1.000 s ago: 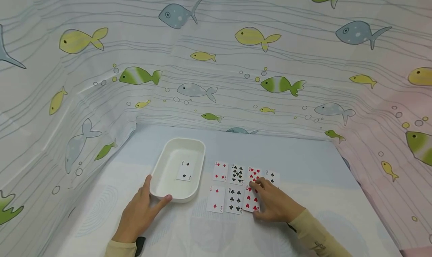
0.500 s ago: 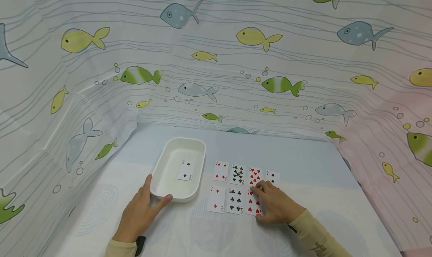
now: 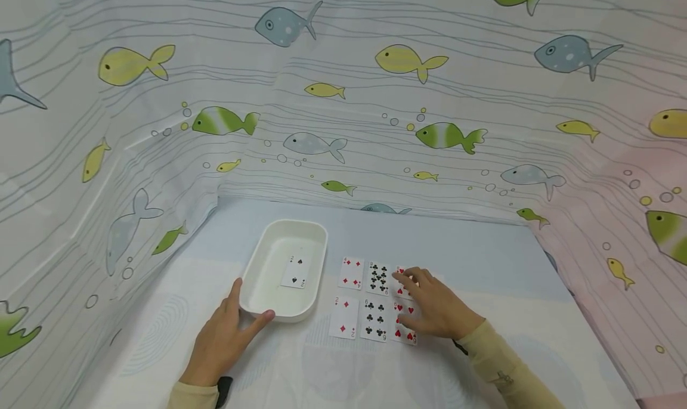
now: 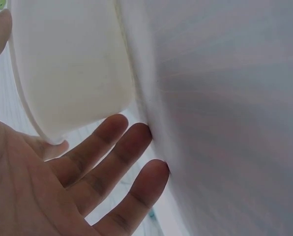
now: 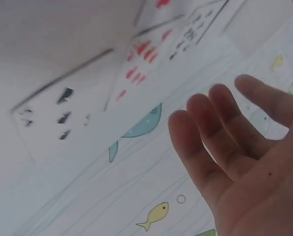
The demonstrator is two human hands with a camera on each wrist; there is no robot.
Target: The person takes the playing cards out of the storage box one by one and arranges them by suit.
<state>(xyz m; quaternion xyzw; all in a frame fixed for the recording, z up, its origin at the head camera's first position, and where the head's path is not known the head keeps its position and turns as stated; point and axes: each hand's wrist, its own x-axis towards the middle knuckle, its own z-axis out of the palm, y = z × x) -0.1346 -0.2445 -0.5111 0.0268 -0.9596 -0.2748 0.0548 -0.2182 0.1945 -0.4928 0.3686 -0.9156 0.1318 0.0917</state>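
Observation:
My left hand holds the near left corner of a white plastic tray, thumb on the near rim and index finger along the left side. In the left wrist view its other fingers spread below the tray wall. A two of spades lies in the tray. My right hand hovers with loose fingers over the right end of two rows of playing cards. Beneath it are the six of hearts and a partly covered hearts card. A spades card shows in the right wrist view.
Between tray and right hand lie a four of diamonds and nine of clubs in the far row. Nearer are a two of diamonds and six of clubs. A fish-print sheet rises behind the table.
The six of hearts has shifted slightly right into line with its row. My right hand has let go of it and lifted away. The left hand and tray stay put.

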